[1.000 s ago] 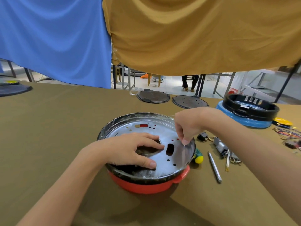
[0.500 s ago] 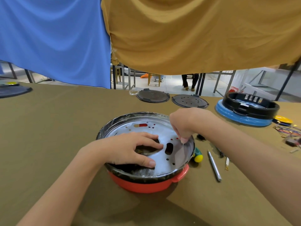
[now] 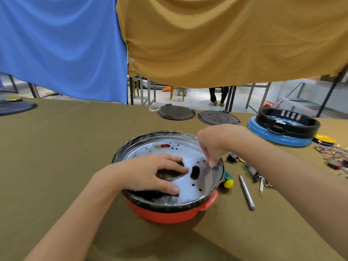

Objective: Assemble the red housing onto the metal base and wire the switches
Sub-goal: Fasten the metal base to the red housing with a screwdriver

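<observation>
The metal base (image 3: 169, 159) was sat in the red housing (image 3: 169, 213) mid-table, pinned by the left hand (image 3: 148, 174), fingers hooked into its centre hole, probably for steadying. Something tiny, maybe a screw, was pinched by the right hand (image 3: 212, 144).

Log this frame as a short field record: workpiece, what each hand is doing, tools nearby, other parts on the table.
workpiece: metal base seated in red housing
left hand: rests on the base, fingers curled into its centre hole
right hand: fingertips pinched at the base's right rim; any item held too small to tell
tools: screwdriver and green-yellow handle, right of housing
other parts: blue-black housing, two dark lids, loose wires
</observation>
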The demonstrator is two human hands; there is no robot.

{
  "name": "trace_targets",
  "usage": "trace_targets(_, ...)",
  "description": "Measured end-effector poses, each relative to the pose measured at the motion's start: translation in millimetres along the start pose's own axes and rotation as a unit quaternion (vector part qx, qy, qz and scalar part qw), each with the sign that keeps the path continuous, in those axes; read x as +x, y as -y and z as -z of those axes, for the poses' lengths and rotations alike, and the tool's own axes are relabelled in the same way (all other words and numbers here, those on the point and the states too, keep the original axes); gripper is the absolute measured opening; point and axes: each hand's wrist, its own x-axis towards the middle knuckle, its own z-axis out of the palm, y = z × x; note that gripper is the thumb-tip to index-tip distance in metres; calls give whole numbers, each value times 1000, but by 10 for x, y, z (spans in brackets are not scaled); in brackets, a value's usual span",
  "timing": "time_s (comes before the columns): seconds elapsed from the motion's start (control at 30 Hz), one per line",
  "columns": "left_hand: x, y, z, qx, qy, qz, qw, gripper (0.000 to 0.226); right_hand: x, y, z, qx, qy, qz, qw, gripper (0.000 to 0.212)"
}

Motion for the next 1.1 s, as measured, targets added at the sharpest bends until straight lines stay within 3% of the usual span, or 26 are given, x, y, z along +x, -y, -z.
trace_targets(0.17, 12, -1, 7, 5, -2, -3, 1000, 62, -3, -126, -24, 59, -7, 29, 998, 10)
trace_targets(0.47, 21, 12, -3, -5, -4, -4, 1000, 61, 75, -20, -43, 9, 6, 7, 1000, 24)
trace_targets(0.67, 10, -1, 2, -5, -3, -2, 1000, 60, 22, -131, -82, 77, -20, 28, 996, 11)
trace_targets(0.93, 7, -3, -1, -2, -2, -1, 1000, 60, 27, -107, -112, 63, -29, 31, 997, 7)
trace_targets(1.1, 4, 2, 1, -6, -1, -3, 1000, 60, 41, -64, -93, 46, -28, 18, 998, 16)
